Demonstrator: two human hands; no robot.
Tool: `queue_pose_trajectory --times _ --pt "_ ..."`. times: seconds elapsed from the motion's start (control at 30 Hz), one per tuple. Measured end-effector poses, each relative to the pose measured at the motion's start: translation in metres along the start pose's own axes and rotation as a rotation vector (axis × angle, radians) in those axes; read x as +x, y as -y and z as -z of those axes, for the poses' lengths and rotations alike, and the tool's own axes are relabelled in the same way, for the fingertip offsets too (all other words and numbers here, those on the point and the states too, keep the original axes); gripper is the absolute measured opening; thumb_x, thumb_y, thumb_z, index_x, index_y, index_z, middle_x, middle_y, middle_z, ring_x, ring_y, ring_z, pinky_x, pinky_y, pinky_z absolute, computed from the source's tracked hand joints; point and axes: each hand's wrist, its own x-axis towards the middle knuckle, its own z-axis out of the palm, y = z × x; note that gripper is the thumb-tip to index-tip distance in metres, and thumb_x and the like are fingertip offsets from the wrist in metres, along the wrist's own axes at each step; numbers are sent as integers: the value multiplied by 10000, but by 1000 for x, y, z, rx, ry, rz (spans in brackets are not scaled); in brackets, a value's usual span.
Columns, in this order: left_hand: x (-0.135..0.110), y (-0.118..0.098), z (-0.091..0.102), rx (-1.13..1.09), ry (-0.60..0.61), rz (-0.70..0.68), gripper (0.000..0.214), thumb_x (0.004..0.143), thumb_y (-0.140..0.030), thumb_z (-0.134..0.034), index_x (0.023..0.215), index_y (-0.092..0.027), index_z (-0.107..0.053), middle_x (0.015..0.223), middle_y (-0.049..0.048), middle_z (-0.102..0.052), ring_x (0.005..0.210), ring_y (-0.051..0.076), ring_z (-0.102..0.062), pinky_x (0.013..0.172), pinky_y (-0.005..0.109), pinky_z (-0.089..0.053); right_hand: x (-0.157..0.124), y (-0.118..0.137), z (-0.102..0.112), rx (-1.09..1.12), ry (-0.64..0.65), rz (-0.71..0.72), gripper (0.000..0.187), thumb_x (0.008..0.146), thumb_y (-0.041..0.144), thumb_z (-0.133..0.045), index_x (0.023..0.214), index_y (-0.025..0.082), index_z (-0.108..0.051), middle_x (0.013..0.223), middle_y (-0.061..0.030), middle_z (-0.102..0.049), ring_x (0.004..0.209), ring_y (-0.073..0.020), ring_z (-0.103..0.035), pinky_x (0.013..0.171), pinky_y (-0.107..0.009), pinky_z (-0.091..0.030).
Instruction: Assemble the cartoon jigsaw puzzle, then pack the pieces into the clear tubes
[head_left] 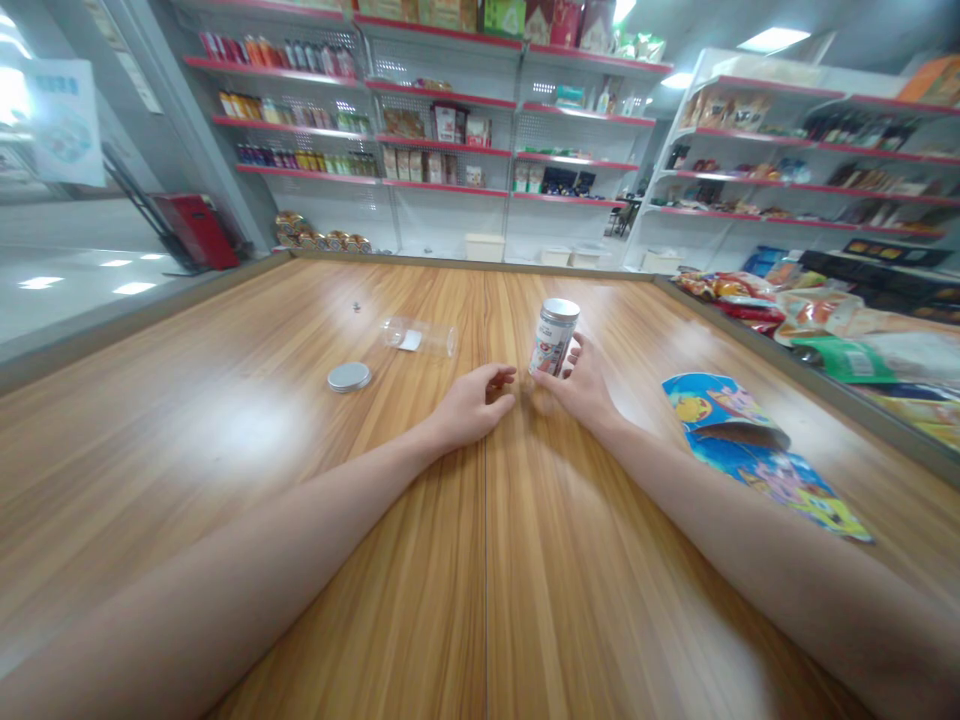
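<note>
My right hand (583, 385) grips a jar (553, 340) with a silver lid and a printed label, its thumb and fingers around the lower part. The jar stands nearly upright, tilted slightly. To its left, my left hand (474, 404) rests near the table with its fingers curled and thumb apart, nothing visible between them. Farther left, a clear empty jar (431, 338) lies on its side with a white label on it. A loose silver lid (349, 377) lies flat on the table in front of that jar.
A blue cartoon-printed sheet (757, 450), partly curled, lies on the wooden table (360, 600) beside my right forearm. A tiny object (356, 307) sits at the far left. Bagged goods (825, 320) fill the right side, beyond the table's raised edge. Stocked shelves (442, 145) stand behind.
</note>
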Motion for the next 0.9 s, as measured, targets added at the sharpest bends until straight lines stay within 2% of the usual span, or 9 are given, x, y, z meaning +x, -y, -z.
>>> queue_pose_trajectory --times 0.1,0.23,0.33,0.4,0.67,0.8,0.9 --pt "1 1 -1 -1 -9 2 369 864 -252 -640 1212 -131 -618 1187 150 -695 1083 242 -675 1015 449 -528 3 0 1 -9 -49 -75 928 642 539 -808 1391 162 -408 1210 -147 -592 1102 -292 -607 892 -450 -540" --pt "1 1 -1 -8 -17 -3 347 868 -268 -643 1183 -122 -630 1159 152 -699 1051 237 -679 995 451 -532 8 0 1 -28 -24 -75 683 698 488 -774 1233 139 -533 1028 -97 -656 917 -240 -647 816 -403 -542" --pt "1 0 0 -12 -21 -8 335 861 -256 -647 1173 -134 -638 1151 142 -701 1042 228 -678 982 439 -535 11 -3 0 -47 -12 -65 531 759 395 -711 1206 149 -567 1054 -101 -672 944 -226 -641 831 -390 -531" --pt "0 0 0 -10 -23 -10 326 853 -242 -647 1161 -136 -643 1150 140 -702 1042 226 -678 981 434 -535 12 -6 -1 -58 -2 -67 495 782 339 -666 1229 148 -568 1074 -108 -679 958 -221 -641 840 -387 -529" --pt "0 -1 0 27 2 1 306 845 -236 -627 1129 -128 -663 1134 139 -705 1038 233 -677 980 439 -536 11 -8 -3 -122 9 -94 572 739 235 -625 1291 111 -534 1150 -147 -645 1047 -262 -627 905 -425 -521" --pt "-1 0 3 51 19 6 307 849 -258 -624 1128 -137 -666 1123 126 -706 1023 236 -678 971 438 -535 -3 2 1 -176 7 -72 574 776 206 -561 1329 77 -482 1178 -181 -611 1088 -271 -606 959 -451 -499" --pt "-2 4 5 65 31 5 306 855 -276 -619 1128 -148 -669 1120 114 -708 1018 234 -678 968 431 -531 -29 15 15 -219 73 9 512 784 197 -573 1286 105 -527 1195 -172 -605 1123 -271 -586 1005 -451 -471"
